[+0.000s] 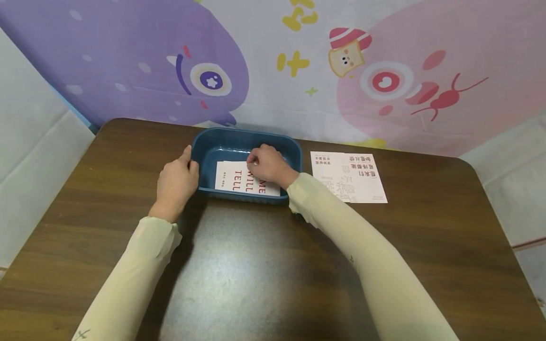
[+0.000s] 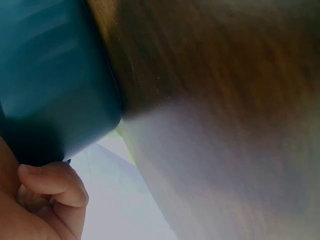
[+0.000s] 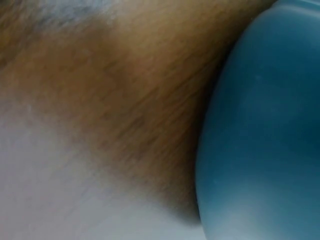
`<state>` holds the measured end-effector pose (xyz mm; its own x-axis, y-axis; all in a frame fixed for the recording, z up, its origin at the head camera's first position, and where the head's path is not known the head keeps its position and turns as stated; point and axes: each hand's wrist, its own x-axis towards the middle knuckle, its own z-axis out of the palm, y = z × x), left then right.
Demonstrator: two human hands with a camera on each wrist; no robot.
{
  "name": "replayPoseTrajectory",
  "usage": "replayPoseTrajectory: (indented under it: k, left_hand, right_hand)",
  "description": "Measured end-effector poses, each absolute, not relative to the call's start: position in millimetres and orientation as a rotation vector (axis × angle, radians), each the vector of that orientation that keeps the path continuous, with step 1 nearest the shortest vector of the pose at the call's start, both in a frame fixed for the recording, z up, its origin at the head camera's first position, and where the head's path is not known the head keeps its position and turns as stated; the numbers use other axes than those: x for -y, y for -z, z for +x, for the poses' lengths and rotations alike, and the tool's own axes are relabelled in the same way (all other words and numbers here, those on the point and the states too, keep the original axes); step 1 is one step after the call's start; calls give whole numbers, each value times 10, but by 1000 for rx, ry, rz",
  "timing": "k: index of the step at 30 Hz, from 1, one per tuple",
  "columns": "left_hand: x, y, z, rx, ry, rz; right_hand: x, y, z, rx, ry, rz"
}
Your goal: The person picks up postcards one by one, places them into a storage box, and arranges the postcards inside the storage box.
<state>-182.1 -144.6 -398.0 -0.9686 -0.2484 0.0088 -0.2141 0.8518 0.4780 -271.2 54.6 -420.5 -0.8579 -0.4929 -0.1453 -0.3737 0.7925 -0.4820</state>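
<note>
Head view shows white cards already inside the blue tray, right hand pinching one, left hand gripping its nine-o'clock side, other cards outside at three o'clock.

right hand hides card lettering | tub cropped in wrist views | tabletop blurred there

Pale yellow-green sleeves — small dark motifs
</note>
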Motion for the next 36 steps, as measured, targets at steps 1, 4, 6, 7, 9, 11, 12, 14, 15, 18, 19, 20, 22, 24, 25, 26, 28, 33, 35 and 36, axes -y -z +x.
replayPoseTrajectory:
  k: [1,4,6,7,9,11,12,14,15,18,19,20,22,24,25,26,28,33,35,36]
  left_hand:
    - [1442,3978,-1820,2954,748,366]
    - [1431,3971,-1821,2957,753,365]
    - [1426,3969,-1824,2959,754,366]
    - [1423,3967,-1825,2964,755,368]
    - [1421,3964,-1825,2972,757,371]
    - [1421,3964,-1822,2977,760,375]
    - [1422,3964,-1819,2980,762,379]
    - [1423,3964,-1810,2978,765,381]
    - [1422,3963,-1807,2976,764,379]
    - [1419,3957,-1801,2974,766,377]
    - [1417,3955,-1801,2973,765,372]
    - [1417,3954,-1803,2974,762,368]
    - [1420,3952,-1806,2972,756,360]
    - [1423,3952,-1810,2971,750,355]
    - [1426,3952,-1811,2971,745,352]
    - [1428,3952,-1812,2973,744,352]
    - [1429,3951,-1812,2976,744,354]
    - [1436,3949,-1812,2979,745,354]
    - [1440,3950,-1813,2982,745,355]
    - [1442,3950,-1814,2984,745,354]
  right_hand:
    - [-549,4202,-2711,-2720,649,-665]
    - [-557,4188,-2703,-2723,639,-642]
    - [-562,4177,-2697,-2731,641,-627]
    - [-565,4174,-2694,-2738,647,-625]
    - [-571,4164,-2687,-2756,662,-621]
    - [-575,4156,-2682,-2781,679,-626]
    - [-577,4150,-2680,-2793,687,-630]
    - [-574,4131,-2675,-2810,687,-617]
    - [-573,4120,-2672,-2820,681,-611]
    - [-580,4082,-2663,-2837,664,-590]
    - [-586,4065,-2658,-2839,658,-587]
    - [-596,4054,-2657,-2850,654,-604]
    - [-621,4032,-2654,-2864,664,-644]
    - [-646,4010,-2653,-2873,671,-685]
    - [-657,4005,-2657,-2877,674,-704]
    - [-667,4002,-2662,-2883,674,-720]
    - [-681,3986,-2669,-2889,664,-721]
    - [-710,3928,-2683,-2917,646,-718]
    - [-727,3905,-2685,-2929,651,-723]
    - [-738,3894,-2686,-2933,654,-724]
